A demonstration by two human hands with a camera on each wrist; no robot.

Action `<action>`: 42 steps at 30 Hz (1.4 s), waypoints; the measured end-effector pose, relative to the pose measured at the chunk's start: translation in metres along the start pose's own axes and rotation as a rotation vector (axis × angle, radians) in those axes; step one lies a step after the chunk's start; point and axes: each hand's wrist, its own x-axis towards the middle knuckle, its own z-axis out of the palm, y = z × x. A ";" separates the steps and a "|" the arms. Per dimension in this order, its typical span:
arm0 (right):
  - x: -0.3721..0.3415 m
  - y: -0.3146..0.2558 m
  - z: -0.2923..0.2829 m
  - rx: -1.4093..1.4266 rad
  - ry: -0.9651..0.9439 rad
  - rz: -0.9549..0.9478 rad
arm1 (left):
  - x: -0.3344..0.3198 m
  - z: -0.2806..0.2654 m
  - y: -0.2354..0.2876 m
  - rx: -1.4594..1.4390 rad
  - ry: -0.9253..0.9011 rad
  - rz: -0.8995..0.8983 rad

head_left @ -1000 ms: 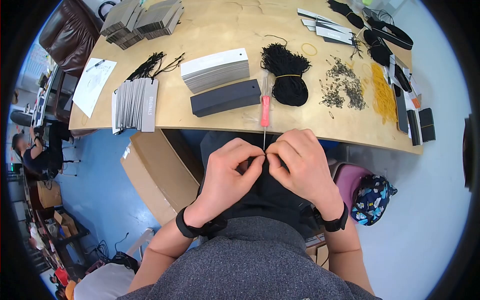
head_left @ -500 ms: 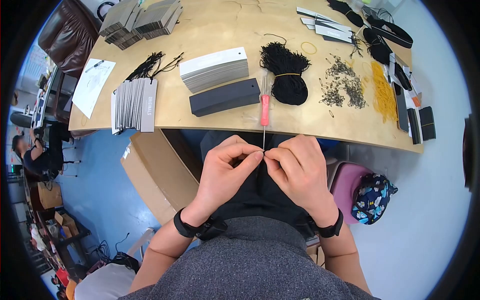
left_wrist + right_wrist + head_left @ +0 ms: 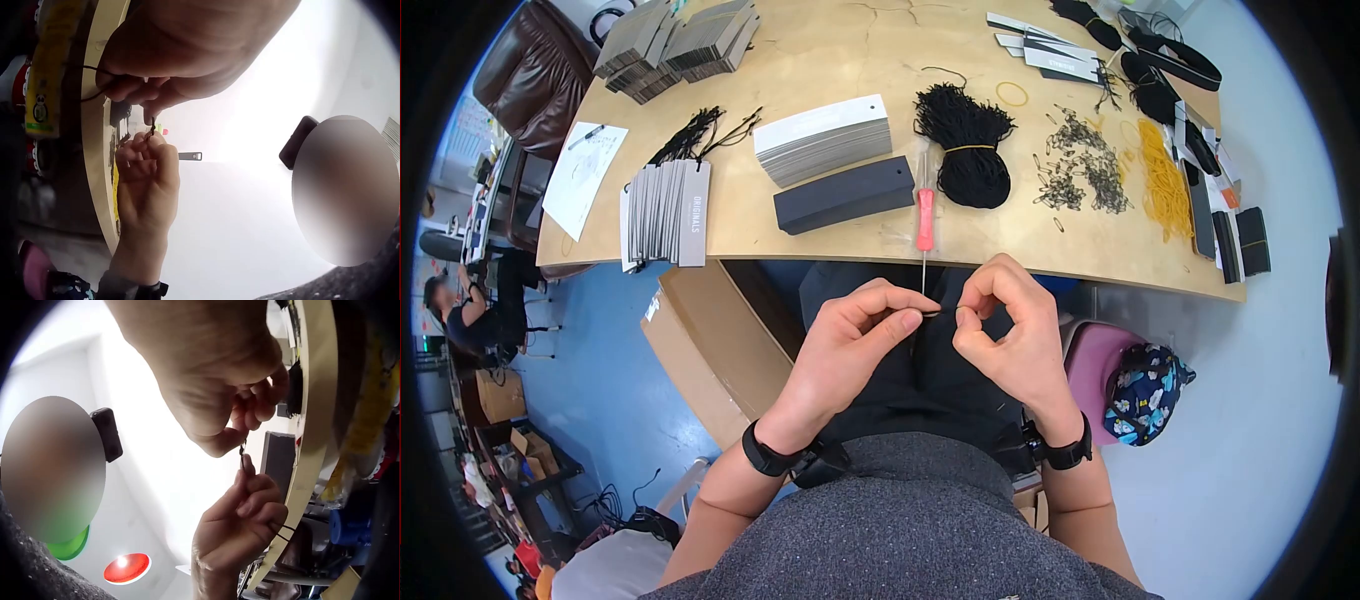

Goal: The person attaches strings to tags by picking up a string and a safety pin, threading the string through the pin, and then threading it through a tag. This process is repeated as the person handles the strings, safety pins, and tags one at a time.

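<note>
My left hand [image 3: 840, 340] pinches a thin black cord [image 3: 242, 457] between thumb and forefinger. A loop of the same cord [image 3: 94, 67] trails out from the back of its curled fingers. Opposite it, my right hand [image 3: 1015, 325] pinches a tiny brassy pin [image 3: 245, 444] at the cord's end; the fingertips hide much of it. Both hands are over my lap, just in front of the table edge, with a small gap between their fingertips. A red-handled screwdriver [image 3: 925, 220] lies just beyond, its shaft jutting past the edge.
On the table [image 3: 830, 60] are strung grey tags [image 3: 665, 215], a white tag stack [image 3: 825, 140], a dark tag stack [image 3: 845, 195], a black cord bundle [image 3: 970, 150], scattered small pins [image 3: 1085, 165] and yellow rubber bands [image 3: 1165, 185]. A cardboard box [image 3: 720, 350] stands below left.
My right hand has drawn away to the right from the left fingertips, opening a small gap. A short piece of black cord now shows between them.
</note>
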 end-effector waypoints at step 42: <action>-0.022 0.008 -0.010 0.315 -0.189 0.279 | 0.130 -0.092 0.084 1.206 0.298 0.533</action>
